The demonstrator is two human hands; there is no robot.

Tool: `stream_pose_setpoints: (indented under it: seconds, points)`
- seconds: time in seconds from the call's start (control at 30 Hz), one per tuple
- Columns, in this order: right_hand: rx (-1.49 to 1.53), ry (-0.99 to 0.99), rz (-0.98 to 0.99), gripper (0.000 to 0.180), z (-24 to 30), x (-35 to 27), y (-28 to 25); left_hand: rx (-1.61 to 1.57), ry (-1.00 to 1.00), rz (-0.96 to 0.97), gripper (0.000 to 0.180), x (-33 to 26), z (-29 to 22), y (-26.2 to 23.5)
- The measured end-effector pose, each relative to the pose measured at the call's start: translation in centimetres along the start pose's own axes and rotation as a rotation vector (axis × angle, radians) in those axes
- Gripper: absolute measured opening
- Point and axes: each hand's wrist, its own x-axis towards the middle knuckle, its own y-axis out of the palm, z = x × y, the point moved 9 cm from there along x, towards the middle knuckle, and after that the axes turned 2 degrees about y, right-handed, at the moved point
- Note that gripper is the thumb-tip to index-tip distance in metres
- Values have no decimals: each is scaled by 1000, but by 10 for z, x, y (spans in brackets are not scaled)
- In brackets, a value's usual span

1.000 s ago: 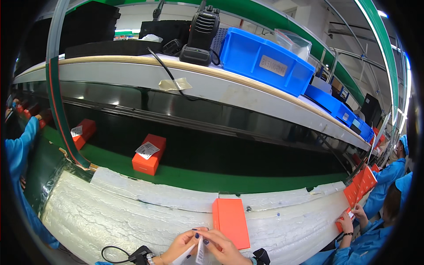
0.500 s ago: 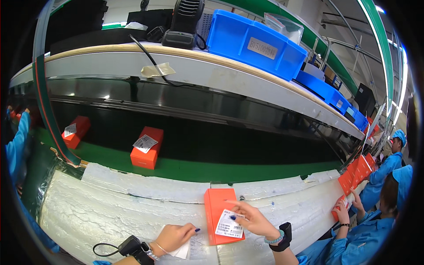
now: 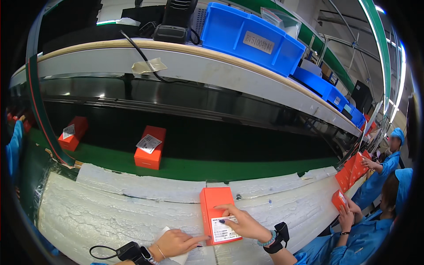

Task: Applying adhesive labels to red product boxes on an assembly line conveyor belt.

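Down by the lower edge of the head view: orange box (image 3: 217, 213) flat on the white padded counter (image 3: 110, 207), long side running away from the body. Right hand (image 3: 242, 223) laid over the near right part of the box, fingers spread and flat, pressing on a white label (image 3: 224, 229) stuck to the box's near end; grip open, closed on nothing. Left hand (image 3: 176, 243) just beside the box's near left corner, forefinger stretched toward the box, the other fingers curled over a white slip of backing paper (image 3: 170, 233); grip narrow, pinching that paper. Farther off, two more orange boxes (image 3: 151, 147) with white labels on the green belt (image 3: 247, 168), well apart from each other. Above, a shelf (image 3: 212, 66) with blue bins (image 3: 247, 37). At far right, co-workers in blue sleeves (image 3: 375, 176) handling orange boxes of their own.
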Motion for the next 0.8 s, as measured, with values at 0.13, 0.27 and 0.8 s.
stream_pose_setpoints:
  seconds: [0.13,0.27,0.8]
  points:
    - [-5,-6,-12,42,3,-1,0,68,96,69,49,1,-10,7]
    - [-15,1,-7,43,2,-1,0,91,135,35,50,2,-12,6]
    - [-914,-233,-333,35,44,-8,30,19,-48,-59,31,-6,3,14]
